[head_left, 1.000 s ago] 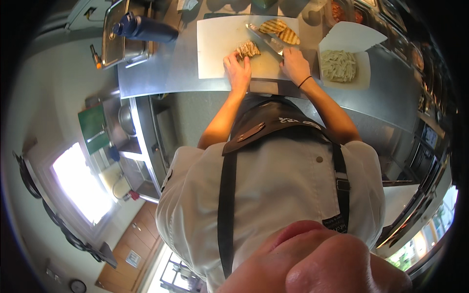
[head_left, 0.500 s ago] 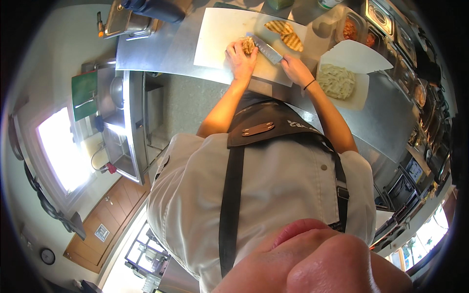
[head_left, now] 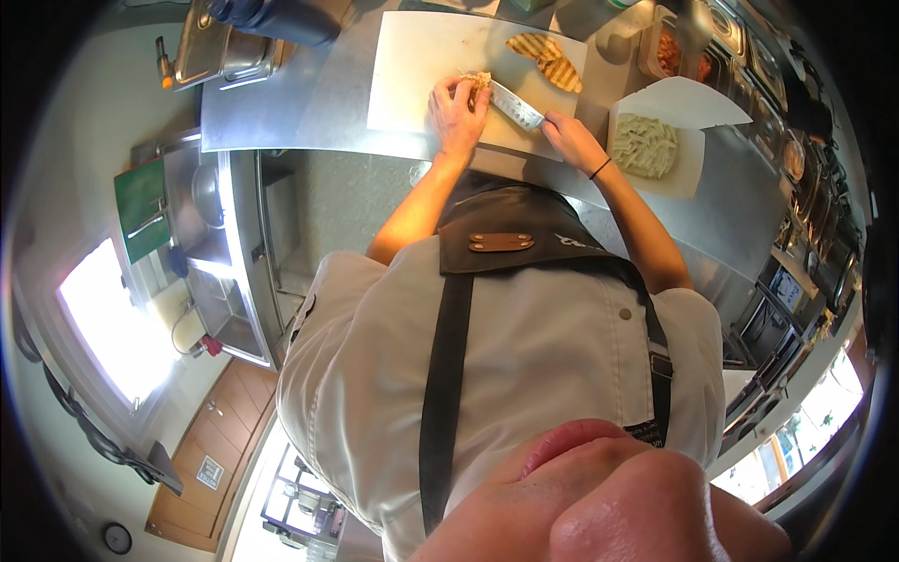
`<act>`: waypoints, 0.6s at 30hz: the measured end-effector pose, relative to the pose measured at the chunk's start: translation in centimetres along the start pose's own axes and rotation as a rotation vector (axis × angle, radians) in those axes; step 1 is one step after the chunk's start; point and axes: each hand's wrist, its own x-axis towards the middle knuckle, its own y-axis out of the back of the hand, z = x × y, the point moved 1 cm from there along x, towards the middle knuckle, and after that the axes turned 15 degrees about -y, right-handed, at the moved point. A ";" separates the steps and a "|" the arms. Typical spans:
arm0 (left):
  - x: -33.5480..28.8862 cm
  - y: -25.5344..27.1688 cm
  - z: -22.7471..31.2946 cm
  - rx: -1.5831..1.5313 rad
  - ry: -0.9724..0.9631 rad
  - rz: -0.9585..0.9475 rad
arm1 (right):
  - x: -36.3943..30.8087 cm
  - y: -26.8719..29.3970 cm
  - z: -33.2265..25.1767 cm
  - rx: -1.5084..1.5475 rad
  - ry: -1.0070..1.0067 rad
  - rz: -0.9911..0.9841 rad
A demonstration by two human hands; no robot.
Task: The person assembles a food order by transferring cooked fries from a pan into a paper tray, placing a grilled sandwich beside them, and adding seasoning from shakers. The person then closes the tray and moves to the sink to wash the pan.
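Note:
My left hand (head_left: 456, 114) is closed over a browned piece of food (head_left: 481, 80), perhaps grilled chicken, and pins it to a white cutting board (head_left: 412, 56). My fingers hide part of it. In my right hand (head_left: 573, 140) is the handle of a chef's knife (head_left: 515, 106). Its broad, dimpled blade slants up and left, the tip end against or right beside the food at my left fingertips. Farther back on the board lie flat yellowish pieces with dark grill marks (head_left: 552, 66).
Right of the board, an open white takeout box (head_left: 688, 178) holds pale pasta-like strips (head_left: 646, 145). Metal pans of reddish food (head_left: 669, 51) stand behind it. A dark blue bottle (head_left: 281, 21) and a steel container (head_left: 211, 47) are at the back left of the steel counter (head_left: 309, 112).
The knife blade has turned slightly and shows more of its flat side. My left fingers now cover more of the food. The whole view has shifted a little.

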 end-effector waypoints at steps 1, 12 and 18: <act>0.0 0.1 0.0 -0.010 -0.003 0.009 | -0.3 0.1 0.2 0.014 -0.006 0.001; 0.5 1.2 -1.7 -0.099 -0.044 -0.088 | -5.2 -2.1 0.0 -0.065 -0.067 0.477; 0.6 1.1 -2.3 -0.138 -0.050 -0.141 | -3.4 -4.1 -5.2 -0.314 0.102 1.006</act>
